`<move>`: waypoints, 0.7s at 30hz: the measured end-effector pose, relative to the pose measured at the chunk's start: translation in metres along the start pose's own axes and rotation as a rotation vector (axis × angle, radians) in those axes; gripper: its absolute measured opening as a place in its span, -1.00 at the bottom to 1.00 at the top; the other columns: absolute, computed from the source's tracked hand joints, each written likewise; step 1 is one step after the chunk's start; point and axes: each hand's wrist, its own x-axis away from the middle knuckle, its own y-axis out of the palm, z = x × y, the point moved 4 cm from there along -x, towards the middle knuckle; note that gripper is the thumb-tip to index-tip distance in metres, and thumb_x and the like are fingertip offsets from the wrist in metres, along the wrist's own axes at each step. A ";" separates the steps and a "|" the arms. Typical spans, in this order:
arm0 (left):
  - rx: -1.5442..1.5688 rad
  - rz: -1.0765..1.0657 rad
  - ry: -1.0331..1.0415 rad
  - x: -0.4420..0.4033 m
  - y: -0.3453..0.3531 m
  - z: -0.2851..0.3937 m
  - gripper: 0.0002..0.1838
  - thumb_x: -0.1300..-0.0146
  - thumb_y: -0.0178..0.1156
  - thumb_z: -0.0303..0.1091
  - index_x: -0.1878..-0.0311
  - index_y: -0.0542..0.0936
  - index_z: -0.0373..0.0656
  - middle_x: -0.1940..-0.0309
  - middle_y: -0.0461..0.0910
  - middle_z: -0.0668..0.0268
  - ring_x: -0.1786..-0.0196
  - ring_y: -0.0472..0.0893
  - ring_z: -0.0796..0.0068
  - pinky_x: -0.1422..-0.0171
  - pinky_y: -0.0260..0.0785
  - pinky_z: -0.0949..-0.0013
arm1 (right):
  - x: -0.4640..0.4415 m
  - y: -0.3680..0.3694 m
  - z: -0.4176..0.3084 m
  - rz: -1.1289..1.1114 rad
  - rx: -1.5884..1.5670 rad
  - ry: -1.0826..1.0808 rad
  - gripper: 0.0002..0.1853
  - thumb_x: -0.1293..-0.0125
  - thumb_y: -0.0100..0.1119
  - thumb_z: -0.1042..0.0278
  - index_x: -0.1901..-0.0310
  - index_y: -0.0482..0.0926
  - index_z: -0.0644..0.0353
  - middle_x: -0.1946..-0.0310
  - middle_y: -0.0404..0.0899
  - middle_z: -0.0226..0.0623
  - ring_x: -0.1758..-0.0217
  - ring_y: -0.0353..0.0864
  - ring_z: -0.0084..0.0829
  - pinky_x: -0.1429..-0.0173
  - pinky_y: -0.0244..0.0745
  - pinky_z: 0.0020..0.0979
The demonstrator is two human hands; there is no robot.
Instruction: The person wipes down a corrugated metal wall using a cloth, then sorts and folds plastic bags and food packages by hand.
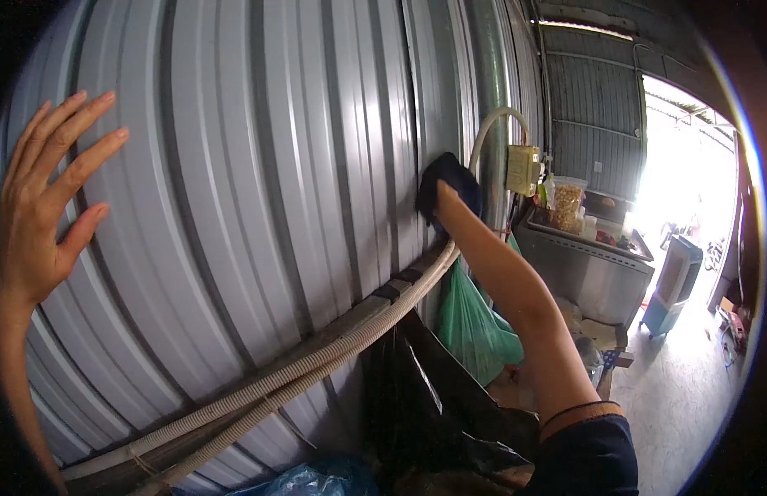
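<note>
Far left, the left hand (38, 211) is raised in front of the ribbed wall (234, 182), fingers spread apart and holding nothing; contact with the metal cannot be told. Well to its right, above the hoses (371, 326), the dark cloth (447, 169) lies up against the wall, bunched with no clear long axis, directly at the end of the right hand (447, 195), by far the nearer one. Cloth hides those fingers, so whether they clamp it or press it flat cannot be told; just right sits the box (524, 169).
</note>
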 end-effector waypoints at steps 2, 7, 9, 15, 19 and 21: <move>0.004 -0.012 -0.015 0.004 0.006 -0.003 -0.41 -0.25 0.12 -0.23 -0.39 0.35 0.22 -0.48 0.19 0.35 -0.55 0.07 0.26 -0.64 -0.17 -0.05 | -0.004 -0.006 -0.027 0.027 -0.012 -0.090 -0.69 -0.18 0.07 0.19 0.13 0.69 0.08 -0.03 0.60 -0.03 -0.19 0.53 -0.08 -0.30 0.28 -0.02; -0.019 -0.010 0.001 0.005 0.009 -0.004 -0.42 -0.26 0.13 -0.18 -0.39 0.35 0.25 -0.47 0.20 0.37 -0.55 0.08 0.26 -0.64 -0.17 -0.04 | -0.059 -0.011 -0.100 0.138 -0.045 -0.305 -0.70 -0.18 0.08 0.19 0.13 0.69 0.07 -0.03 0.60 -0.05 -0.20 0.53 -0.10 -0.32 0.25 -0.01; -0.032 -0.011 0.003 0.004 0.008 -0.004 -0.44 -0.30 0.08 -0.09 -0.39 0.35 0.25 -0.47 0.20 0.37 -0.54 0.08 0.27 -0.64 -0.17 -0.04 | -0.098 -0.010 -0.124 0.203 -0.030 -0.350 -0.70 -0.17 0.08 0.19 0.13 0.69 0.06 -0.04 0.60 -0.05 -0.20 0.52 -0.10 -0.33 0.24 0.00; -0.096 0.001 0.059 0.004 0.010 -0.008 -0.48 -0.37 -0.01 0.03 -0.38 0.36 0.23 -0.47 0.19 0.35 -0.55 0.06 0.28 -0.63 -0.17 -0.05 | -0.205 -0.014 -0.178 0.303 0.124 -0.288 -0.70 -0.16 0.10 0.20 0.12 0.69 0.05 -0.04 0.60 -0.07 -0.22 0.51 -0.12 -0.35 0.20 0.01; -0.110 0.081 0.153 -0.002 0.006 -0.006 -0.45 -0.41 -0.07 0.04 -0.41 0.32 0.15 -0.49 0.15 0.31 -0.57 0.01 0.27 -0.63 -0.21 -0.05 | -0.224 -0.023 -0.198 0.314 0.180 -0.265 -0.70 -0.16 0.10 0.20 0.12 0.69 0.03 -0.04 0.60 -0.08 -0.23 0.51 -0.13 -0.37 0.17 0.01; -0.116 -0.002 0.151 -0.003 0.004 -0.007 -0.45 -0.42 -0.09 0.03 -0.43 0.29 0.14 -0.50 0.12 0.30 -0.57 0.00 0.27 -0.63 -0.20 -0.05 | -0.213 -0.026 -0.212 0.320 0.183 -0.302 -0.70 -0.15 0.11 0.21 0.12 0.69 0.03 -0.05 0.60 -0.09 -0.23 0.50 -0.14 -0.38 0.16 0.02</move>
